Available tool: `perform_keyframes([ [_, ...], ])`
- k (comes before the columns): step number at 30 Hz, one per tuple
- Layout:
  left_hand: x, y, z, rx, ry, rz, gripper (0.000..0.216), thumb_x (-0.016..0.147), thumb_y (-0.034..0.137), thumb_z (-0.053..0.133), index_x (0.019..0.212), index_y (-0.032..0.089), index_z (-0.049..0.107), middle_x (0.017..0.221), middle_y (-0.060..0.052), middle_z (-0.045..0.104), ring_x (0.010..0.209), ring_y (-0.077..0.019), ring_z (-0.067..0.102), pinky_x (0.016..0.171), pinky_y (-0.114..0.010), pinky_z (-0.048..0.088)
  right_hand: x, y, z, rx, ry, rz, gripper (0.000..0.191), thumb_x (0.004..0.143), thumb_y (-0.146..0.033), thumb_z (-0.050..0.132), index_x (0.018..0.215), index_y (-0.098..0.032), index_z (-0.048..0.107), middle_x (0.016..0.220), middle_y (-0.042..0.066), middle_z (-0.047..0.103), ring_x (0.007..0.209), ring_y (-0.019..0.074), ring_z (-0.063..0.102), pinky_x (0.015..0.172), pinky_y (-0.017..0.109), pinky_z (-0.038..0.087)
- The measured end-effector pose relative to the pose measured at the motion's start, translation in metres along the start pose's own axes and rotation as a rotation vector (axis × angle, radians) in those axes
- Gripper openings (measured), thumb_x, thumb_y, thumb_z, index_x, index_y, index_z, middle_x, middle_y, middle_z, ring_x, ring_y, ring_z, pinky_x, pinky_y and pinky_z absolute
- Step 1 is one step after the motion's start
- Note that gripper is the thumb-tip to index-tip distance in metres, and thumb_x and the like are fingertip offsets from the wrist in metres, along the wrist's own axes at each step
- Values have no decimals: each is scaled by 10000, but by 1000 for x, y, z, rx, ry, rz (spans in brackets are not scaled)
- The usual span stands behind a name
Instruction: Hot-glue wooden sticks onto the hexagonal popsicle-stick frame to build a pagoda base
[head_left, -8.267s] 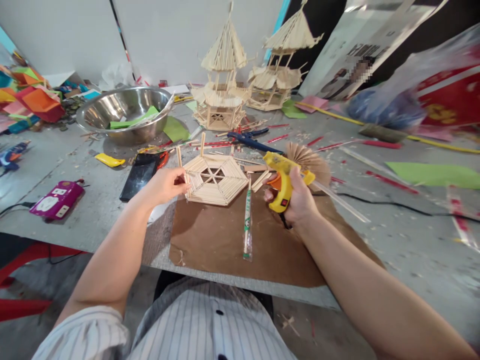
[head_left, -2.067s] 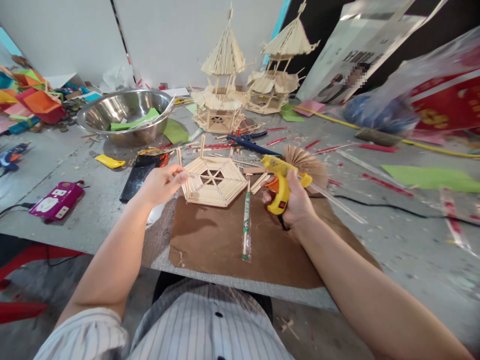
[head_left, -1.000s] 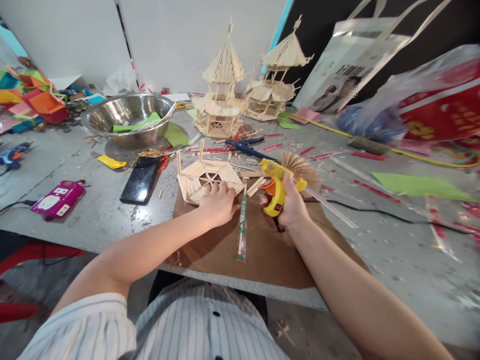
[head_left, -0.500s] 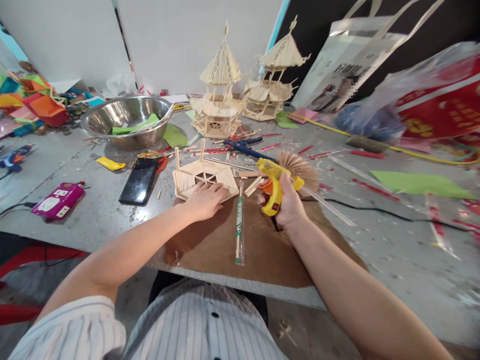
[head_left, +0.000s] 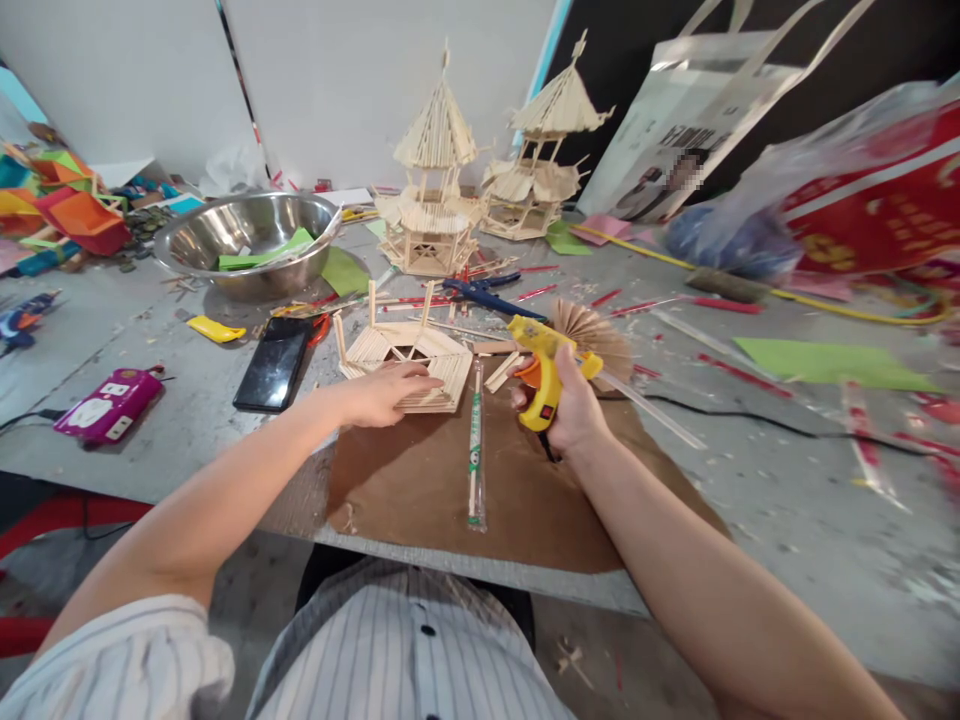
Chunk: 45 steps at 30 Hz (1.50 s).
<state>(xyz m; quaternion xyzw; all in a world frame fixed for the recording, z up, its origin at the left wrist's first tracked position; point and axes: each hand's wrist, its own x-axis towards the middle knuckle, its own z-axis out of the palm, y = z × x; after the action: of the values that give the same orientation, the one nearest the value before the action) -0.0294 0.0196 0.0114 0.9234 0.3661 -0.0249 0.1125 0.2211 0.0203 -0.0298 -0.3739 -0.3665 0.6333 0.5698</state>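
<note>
A hexagonal frame (head_left: pixel 442 372) of wooden sticks, with short upright posts on its far side, lies at the left rear of a brown mat (head_left: pixel 555 520). My left hand (head_left: pixel 386 392) is closed over its near left edge, fingers reaching across the top; the thumb is mostly hidden. In my right hand (head_left: pixel 574 405) is a yellow hot glue gun (head_left: pixel 549 375), its nozzle pointing left and a clear glue stick poking out behind. Between the hands lies a pair of chopsticks in a clear wrapper (head_left: pixel 475 450). Loose stick pieces (head_left: pixel 501 370) sit right of the frame.
Two stick pagodas (head_left: pixel 435 210) stand at the back. A steel bowl (head_left: pixel 225 280), a phone (head_left: pixel 274 365), a yellow cutter (head_left: pixel 216 328) and a purple power block (head_left: pixel 110 405) are leftward. Blue pliers (head_left: pixel 491 297) and a paper fan (head_left: pixel 592 340) lie beyond the glue gun; a black cord (head_left: pixel 750 425) runs right.
The stick frame has turned under my left hand, so a third post now shows and its posts sit differently. My left hand has shifted slightly left. The glue gun stays nearly still.
</note>
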Motion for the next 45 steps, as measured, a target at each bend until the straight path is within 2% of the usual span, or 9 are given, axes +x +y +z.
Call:
perform_keyframes([
  [4,-5,-6,0,16,-34,-2,747,644,20,446,1342,251,312,1418,-85,286,1282,-211,304,1029,-357,281,0,1,-1,-3,-8,-10,475,633,-680,542,687,-208,542,650,-28,614,386,67,498,361,212,391],
  [11,-15,-15,2,55,-77,-41,811,586,-49,373,1326,279,321,1412,-74,321,1283,-217,322,1054,-481,192,1,-4,-4,1,0,-15,479,635,-686,533,691,-211,542,663,-21,622,385,73,498,349,217,385],
  [19,-14,-8,-8,90,-33,-61,595,653,93,465,1229,242,455,1307,-71,454,1228,-233,380,1049,-494,184,6,-12,-11,21,85,-56,477,621,-691,542,680,-217,534,632,-12,621,379,82,493,351,233,411],
  [23,6,9,-9,140,118,-64,379,755,233,471,1119,170,555,1143,-113,571,1072,-242,511,943,-417,362,8,-15,-18,-3,81,-102,467,675,-688,489,687,-223,530,662,-1,617,394,81,499,356,238,414],
  [28,56,48,-3,170,195,-38,258,804,212,426,950,128,622,950,-123,637,926,-240,584,799,-360,454,10,-15,-22,-10,76,-144,477,683,-696,467,689,-223,527,666,-4,608,396,80,501,359,241,419],
  [31,91,71,0,165,188,-95,250,787,177,449,943,96,628,924,-148,637,909,-272,596,733,-361,474,10,-15,-19,-9,77,-138,468,679,-689,480,693,-223,523,648,-11,605,387,85,498,355,249,417],
  [35,126,87,5,100,125,-178,274,774,153,496,1016,127,622,1001,-146,628,1003,-271,566,792,-348,460,8,-16,-14,-1,98,-146,473,662,-691,496,691,-220,523,604,-10,592,406,108,519,354,258,419],
  [39,138,91,8,44,105,-218,274,803,149,456,1020,118,621,1055,-158,616,1020,-274,561,798,-365,465,7,-20,-13,7,99,-154,479,660,-699,491,680,-221,520,599,-8,591,445,121,548,358,253,425],
  [45,131,86,6,9,111,-217,257,788,163,469,999,110,606,1018,-154,631,954,-255,598,768,-351,482,10,-32,-21,69,169,-212,452,679,-670,499,703,-219,529,596,-18,589,376,95,497,339,253,419],
])
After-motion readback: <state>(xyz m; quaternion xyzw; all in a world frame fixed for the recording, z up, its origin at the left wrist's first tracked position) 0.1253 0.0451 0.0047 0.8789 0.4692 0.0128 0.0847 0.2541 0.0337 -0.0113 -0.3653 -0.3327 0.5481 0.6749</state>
